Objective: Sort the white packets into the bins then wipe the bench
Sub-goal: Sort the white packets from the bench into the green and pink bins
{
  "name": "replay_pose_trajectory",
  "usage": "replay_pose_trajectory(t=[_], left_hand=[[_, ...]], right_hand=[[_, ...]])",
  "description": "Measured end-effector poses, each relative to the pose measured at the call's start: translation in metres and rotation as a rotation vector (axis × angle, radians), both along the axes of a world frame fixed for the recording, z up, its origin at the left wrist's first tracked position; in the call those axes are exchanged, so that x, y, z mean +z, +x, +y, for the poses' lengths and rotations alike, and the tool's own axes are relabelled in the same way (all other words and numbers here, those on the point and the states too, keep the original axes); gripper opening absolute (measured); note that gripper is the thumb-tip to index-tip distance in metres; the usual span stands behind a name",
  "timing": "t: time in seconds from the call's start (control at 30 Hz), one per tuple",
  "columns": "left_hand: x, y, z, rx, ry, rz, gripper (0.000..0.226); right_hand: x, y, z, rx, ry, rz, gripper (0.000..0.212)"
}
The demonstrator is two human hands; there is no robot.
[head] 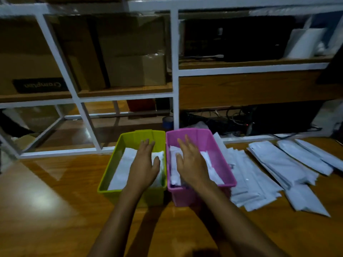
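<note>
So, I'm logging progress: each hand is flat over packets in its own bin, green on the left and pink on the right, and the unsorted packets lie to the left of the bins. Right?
Not quite. The head view shows the unsorted packets to the right of the pink bin, not the left. The rest holds: left hand over the green bin, right hand over the pink.

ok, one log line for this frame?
left hand: flat in green plastic bin | right hand: flat in pink plastic bin | white packets: remain on bench

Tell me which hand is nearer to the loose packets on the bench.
Right. The right hand is over the pink bin, beside the loose packets. The left hand is over the green bin, farther away.
</note>
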State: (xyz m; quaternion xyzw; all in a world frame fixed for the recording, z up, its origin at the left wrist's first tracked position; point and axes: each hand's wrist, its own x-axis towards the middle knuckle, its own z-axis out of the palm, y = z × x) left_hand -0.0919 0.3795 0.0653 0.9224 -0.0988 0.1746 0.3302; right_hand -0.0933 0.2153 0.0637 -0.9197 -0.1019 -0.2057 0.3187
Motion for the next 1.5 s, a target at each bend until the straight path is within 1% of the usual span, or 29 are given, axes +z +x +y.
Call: replay_pose_trajectory(t=[0.07, 0.2, 0.3, 0.47, 0.6, 0.77, 0.83, 1.0, 1.2, 1.27, 1.37, 1.43, 1.5], left_hand=[[-0.009, -0.022, -0.037, -0.018, -0.077, -0.024, 0.057], [-0.027, -0.061, -0.109, -0.112, -0.121, -0.07, 0.054], [-0.036, -0.081, -0.158, -0.174, -0.118, -0.109, 0.051], [-0.041, -0.087, -0.221, -0.249, -0.095, -0.097, 0.047], [-0.036, -0.079, -0.277, -0.331, -0.083, -0.095, 0.05], [-0.038, -0.046, -0.34, -0.404, -0.098, -0.089, 0.05], [-0.043, -0.027, -0.363, -0.419, -0.106, -0.082, 0.048], [-0.062, 0.025, -0.421, -0.391, -0.133, 0.008, 0.05], [-0.095, 0.079, -0.472, -0.338, -0.13, 0.111, 0.056], [-0.107, 0.093, -0.49, -0.301, -0.119, 0.176, 0.059], [-0.121, 0.104, -0.514, -0.185, -0.114, 0.294, 0.071], [-0.129, 0.11, -0.529, -0.11, -0.098, 0.387, 0.078], [-0.136, 0.116, -0.542, -0.092, -0.06, 0.481, 0.079]], right_hand=[[0.001, -0.03, -0.034, -0.051, 0.029, -0.076, 0.049], [-0.005, -0.084, -0.103, -0.121, 0.065, -0.073, 0.053], [-0.013, -0.115, -0.154, -0.19, 0.065, -0.082, 0.055], [-0.017, -0.141, -0.222, -0.271, 0.054, -0.079, 0.054], [-0.017, -0.145, -0.276, -0.359, 0.071, -0.058, 0.05], [-0.022, -0.127, -0.339, -0.442, 0.059, -0.012, 0.051], [-0.027, -0.114, -0.364, -0.461, 0.059, 0.009, 0.047], [-0.042, -0.069, -0.422, -0.489, 0.034, 0.083, 0.044], [-0.057, -0.009, -0.478, -0.509, 0.009, 0.18, 0.046], [-0.065, 0.009, -0.495, -0.515, 0.0, 0.217, 0.047], [-0.077, 0.037, -0.524, -0.503, -0.031, 0.273, 0.048], [-0.085, 0.056, -0.544, -0.532, -0.093, 0.329, 0.049], [-0.094, 0.076, -0.568, -0.563, -0.148, 0.394, 0.048]])
